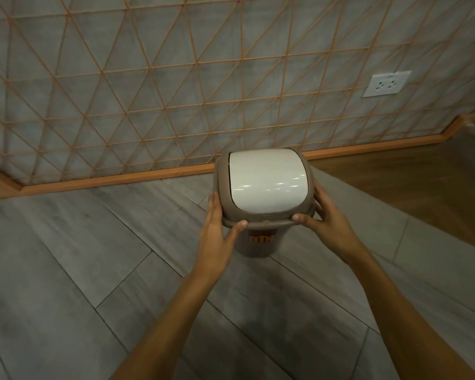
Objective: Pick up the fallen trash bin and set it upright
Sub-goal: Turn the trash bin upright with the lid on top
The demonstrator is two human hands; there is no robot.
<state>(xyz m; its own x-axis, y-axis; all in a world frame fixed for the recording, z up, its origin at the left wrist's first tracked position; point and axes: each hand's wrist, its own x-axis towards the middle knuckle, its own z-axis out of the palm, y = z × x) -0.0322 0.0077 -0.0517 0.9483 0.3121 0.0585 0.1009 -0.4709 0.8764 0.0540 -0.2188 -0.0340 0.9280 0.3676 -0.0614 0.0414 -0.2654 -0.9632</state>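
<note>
The trash bin (262, 185) is small and grey-brown with a white swing lid facing up at me. It stands upright, its base near the grey floor close to the wall; I cannot tell whether the base touches the floor. An orange label shows on its front below the rim. My left hand (217, 231) grips the left side of the rim, thumb on the front edge. My right hand (327, 218) holds the right side of the rim, thumb on the front edge as well.
A grey wall with an orange lattice pattern (176, 91) rises just behind the bin, with an orange skirting board (121, 179) at its foot. A white wall socket (385, 84) sits at the right. Brown wooden flooring (422, 182) begins to the right of the grey tiles.
</note>
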